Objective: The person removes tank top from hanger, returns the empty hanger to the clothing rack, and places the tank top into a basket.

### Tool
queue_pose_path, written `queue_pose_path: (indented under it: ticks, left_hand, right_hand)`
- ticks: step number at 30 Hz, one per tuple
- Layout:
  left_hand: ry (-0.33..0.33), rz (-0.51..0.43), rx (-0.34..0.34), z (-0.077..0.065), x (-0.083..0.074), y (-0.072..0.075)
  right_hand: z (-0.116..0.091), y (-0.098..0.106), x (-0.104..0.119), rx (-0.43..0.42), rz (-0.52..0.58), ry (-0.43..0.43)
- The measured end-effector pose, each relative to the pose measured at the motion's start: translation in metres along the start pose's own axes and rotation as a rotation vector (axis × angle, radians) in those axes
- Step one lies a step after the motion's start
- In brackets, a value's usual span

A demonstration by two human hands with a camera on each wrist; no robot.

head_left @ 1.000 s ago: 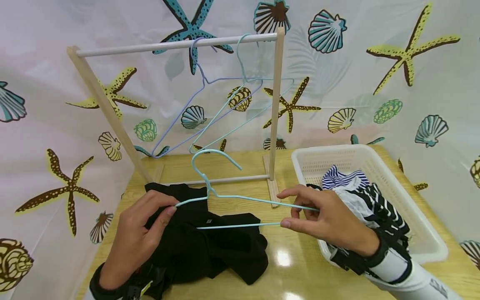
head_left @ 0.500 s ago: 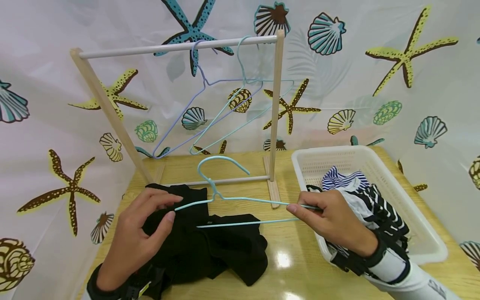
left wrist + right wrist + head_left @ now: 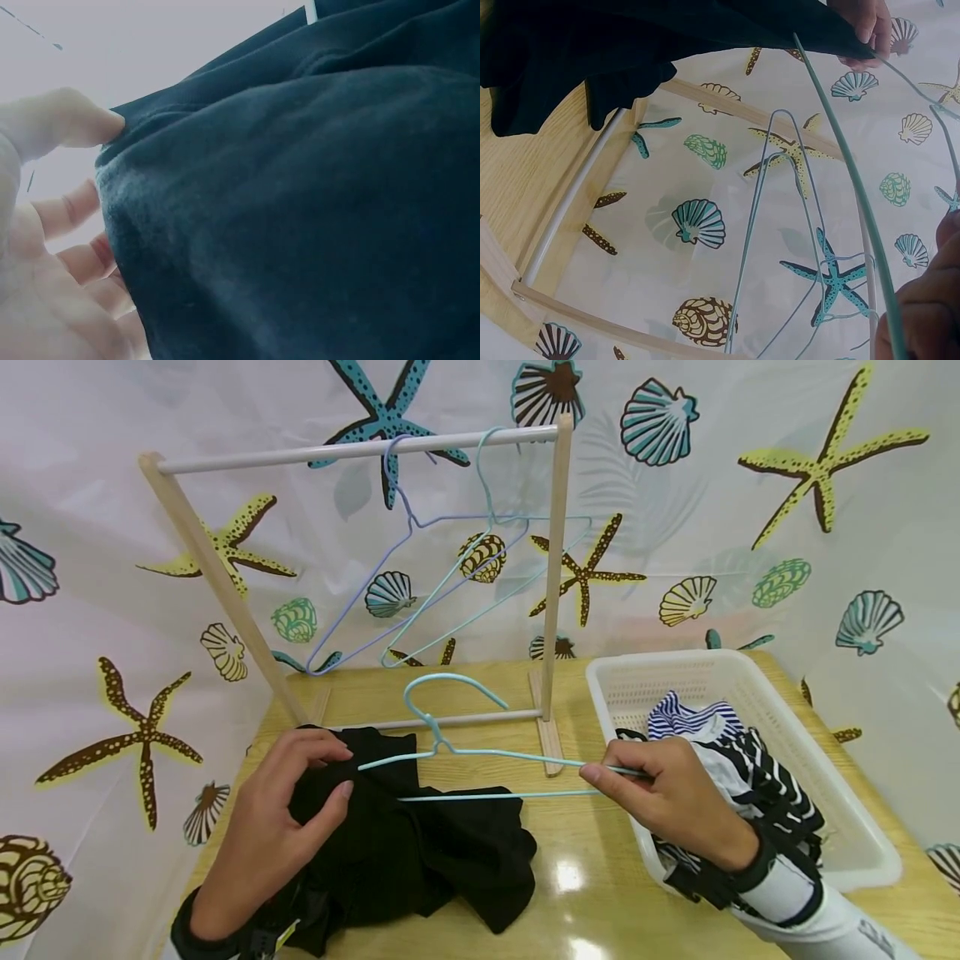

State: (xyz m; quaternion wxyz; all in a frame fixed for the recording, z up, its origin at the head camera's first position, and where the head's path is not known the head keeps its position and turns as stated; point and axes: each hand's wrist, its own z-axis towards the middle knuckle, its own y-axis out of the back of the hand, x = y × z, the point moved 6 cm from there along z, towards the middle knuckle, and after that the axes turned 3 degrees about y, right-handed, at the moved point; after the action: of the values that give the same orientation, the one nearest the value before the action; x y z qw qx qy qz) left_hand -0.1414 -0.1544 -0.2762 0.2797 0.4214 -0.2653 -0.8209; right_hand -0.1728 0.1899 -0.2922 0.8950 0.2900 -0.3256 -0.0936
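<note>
A light-blue clothes hanger (image 3: pixel 487 752) is held up over the table, hook upward, its left end hidden in a black garment (image 3: pixel 375 852). My right hand (image 3: pixel 667 793) pinches the hanger near its right end, thumb on top of the wire. At the garment's upper left, my left hand (image 3: pixel 277 827) has thumb and forefinger on either side of the cloth. In the left wrist view the thumb (image 3: pixel 82 120) presses the garment's edge (image 3: pixel 247 202), with the other fingers partly hidden behind it. The right wrist view shows the hanger's wire (image 3: pixel 847 165) running into the dark cloth.
Behind stands a small rack (image 3: pixel 262 460) with wooden posts and a white bar. A purple hanger (image 3: pixel 375 572) and a mint hanger (image 3: pixel 450 564) hang from it. To the right, a white basket (image 3: pixel 757 677) holds striped clothes (image 3: pixel 693 718). The wooden table (image 3: pixel 592 910) shines in front.
The hanger has shifted to the right. My right hand has closed its thumb on the wire. My left thumb and forefinger have come off the hanger's shoulder and now lie at the black garment.
</note>
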Motion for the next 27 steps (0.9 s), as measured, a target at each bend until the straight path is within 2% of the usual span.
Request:
queue_pose_path:
  ticks: [9, 16, 27]
  left_hand:
    - [-0.038, 0.037, -0.035, -0.0011, 0.0013, 0.0014]
    - [-0.017, 0.035, -0.010, -0.0002, 0.0022, 0.0032]
    - [-0.042, 0.065, -0.008, -0.0004, 0.0029, 0.0024]
  right_hand:
    - [-0.0004, -0.0006, -0.0032, 0.005, 0.010, -0.003]
    - [-0.0006, 0.0008, -0.0072, -0.011, -0.027, 0.002]
    - [0.0007, 0.0072, -0.0099, -0.005, -0.027, -0.007]
